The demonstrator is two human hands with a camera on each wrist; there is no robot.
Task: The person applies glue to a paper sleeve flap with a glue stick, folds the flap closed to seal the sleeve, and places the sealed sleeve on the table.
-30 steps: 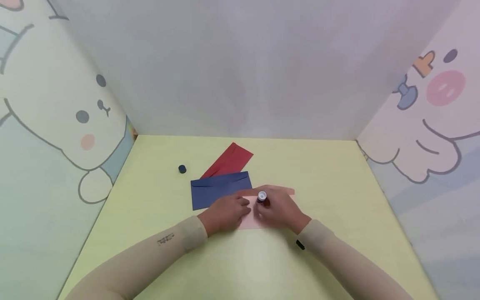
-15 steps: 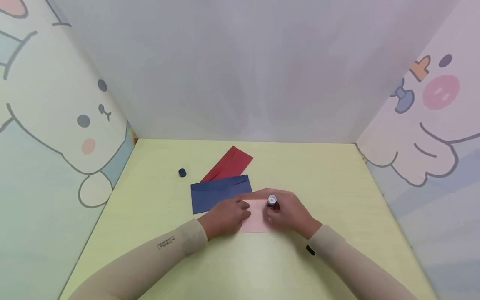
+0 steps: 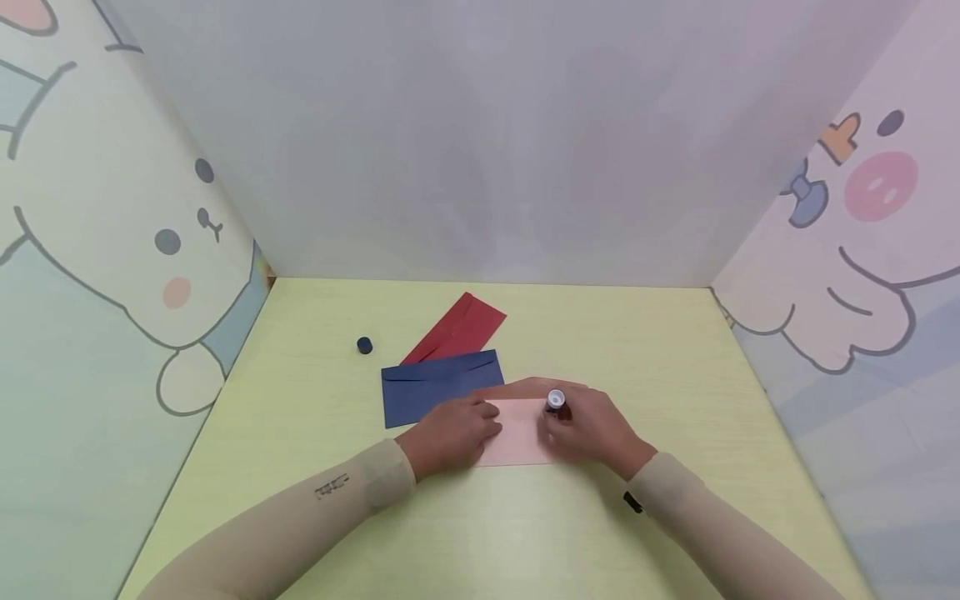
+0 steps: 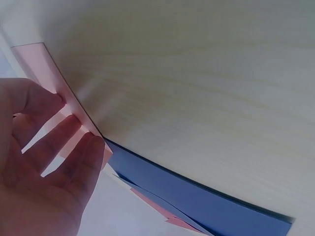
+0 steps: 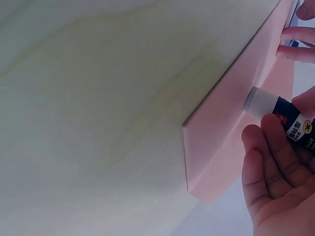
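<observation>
A pink envelope (image 3: pixel 517 433) lies in the middle of the table, its darker flap (image 3: pixel 528 387) unfolded away from me. My left hand (image 3: pixel 450 433) rests on the envelope's left part; in the left wrist view its spread fingertips (image 4: pixel 92 142) touch the paper. My right hand (image 3: pixel 596 427) holds a glue stick (image 5: pixel 295 120) between thumb and fingers. The white end of the stick meets the envelope near the flap's fold in the right wrist view, while its round base points up in the head view.
A blue envelope (image 3: pixel 427 392) lies left of the pink one, partly overlapping a red envelope (image 3: pixel 465 329) behind it. A small dark cap (image 3: pixel 364 345) stands at the left on the yellow table (image 3: pixel 322 317). Printed walls (image 3: pixel 480 150) enclose the back and sides.
My right hand has slid right along the pink envelope with the glue stick, uncovering more of the paper. The left hand keeps its place. The head view shifted slightly at first.
</observation>
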